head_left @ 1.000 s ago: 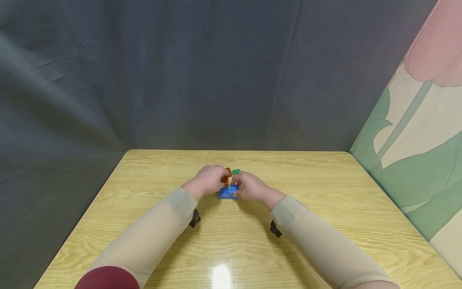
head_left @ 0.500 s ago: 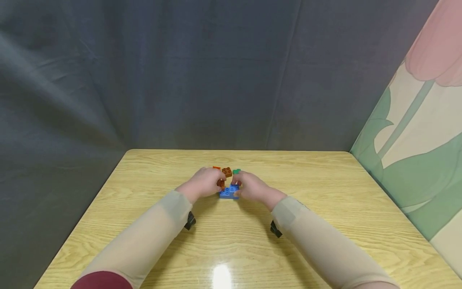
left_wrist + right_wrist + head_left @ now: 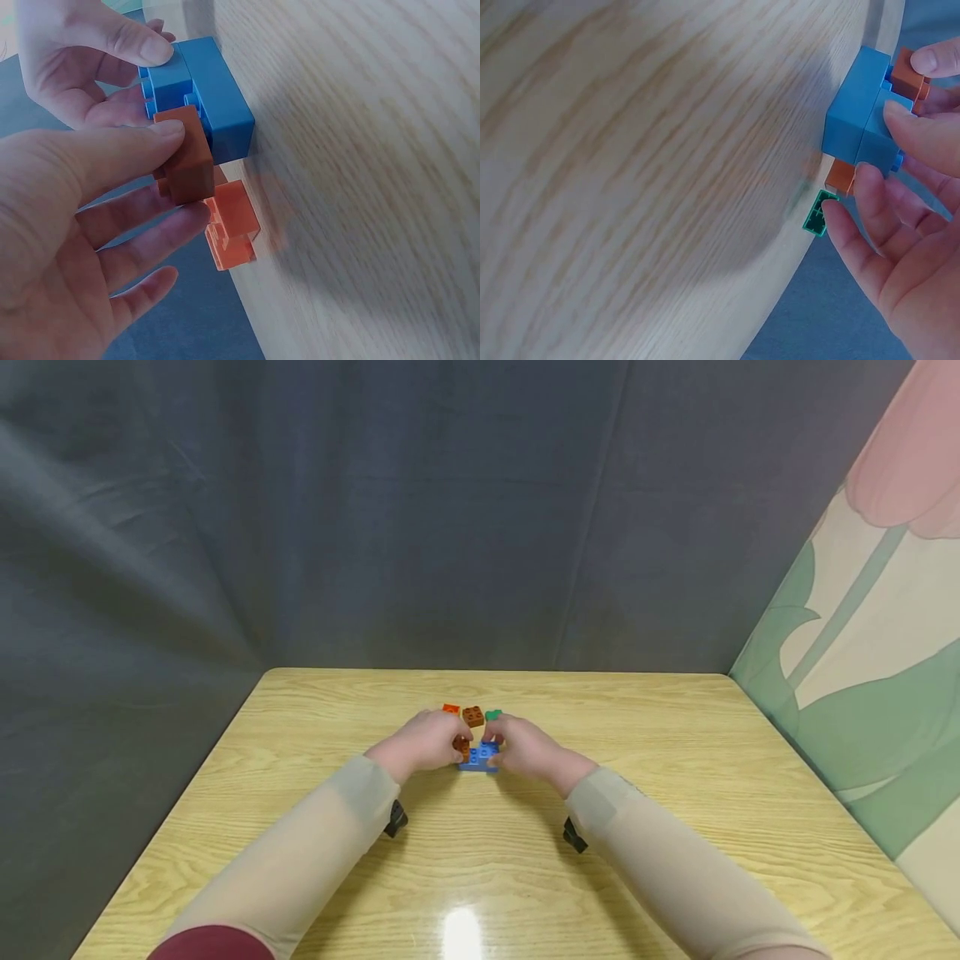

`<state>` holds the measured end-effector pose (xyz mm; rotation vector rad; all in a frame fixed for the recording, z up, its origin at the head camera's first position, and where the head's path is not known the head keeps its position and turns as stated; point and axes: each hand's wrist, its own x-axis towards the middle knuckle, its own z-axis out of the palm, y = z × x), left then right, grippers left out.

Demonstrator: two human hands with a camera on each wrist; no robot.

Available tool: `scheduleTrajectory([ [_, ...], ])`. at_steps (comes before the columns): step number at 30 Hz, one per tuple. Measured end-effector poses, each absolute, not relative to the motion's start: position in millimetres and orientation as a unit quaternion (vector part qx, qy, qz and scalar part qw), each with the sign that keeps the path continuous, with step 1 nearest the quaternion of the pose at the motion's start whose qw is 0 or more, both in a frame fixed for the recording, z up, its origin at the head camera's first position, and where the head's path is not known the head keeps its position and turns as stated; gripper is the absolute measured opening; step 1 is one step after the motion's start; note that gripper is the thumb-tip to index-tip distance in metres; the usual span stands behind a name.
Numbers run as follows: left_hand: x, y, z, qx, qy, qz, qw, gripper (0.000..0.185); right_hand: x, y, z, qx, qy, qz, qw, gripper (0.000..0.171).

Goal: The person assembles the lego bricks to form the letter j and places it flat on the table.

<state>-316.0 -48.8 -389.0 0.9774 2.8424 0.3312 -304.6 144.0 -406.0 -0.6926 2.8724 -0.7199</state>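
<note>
A blue brick [image 3: 480,759] lies on the wooden table [image 3: 480,860] between both hands. My left hand [image 3: 452,746] pinches a small brown brick [image 3: 189,154] between thumb and finger, set against the studded top of the blue brick [image 3: 221,101]. My right hand [image 3: 501,748] grips the blue brick [image 3: 861,120] from the other side, thumb on its top and fingers round its far end. In the right wrist view the brown brick [image 3: 908,73] shows at the blue brick's far end, under a left fingertip.
Three loose bricks lie just behind the hands: an orange one [image 3: 450,708], a second brown one [image 3: 473,717] and a green one [image 3: 492,715]. The orange brick [image 3: 232,225] and green brick [image 3: 818,213] sit close to the fingers. A dark curtain hangs behind the table.
My left hand drew back a little toward me and lower, uncovering the orange and second brown bricks behind it. The right hand and the blue brick stayed put.
</note>
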Motion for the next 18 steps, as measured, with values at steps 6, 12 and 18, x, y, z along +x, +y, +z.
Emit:
scheduleTrajectory([
  [6,-315.2,-46.8,-387.8,0.322,0.939,0.108,0.064,0.026,-304.4,145.5,-405.3,-0.222,0.943,-0.243,0.051,0.021],
  [12,-315.0,-47.1,-389.2,0.317,0.939,0.115,0.069,0.028,-305.8,146.1,-407.5,-0.221,0.943,-0.245,0.05,0.021],
  [18,-316.5,-46.9,-394.0,0.315,0.94,0.114,0.065,0.028,-305.6,146.0,-407.3,-0.222,0.941,-0.249,0.051,0.021],
])
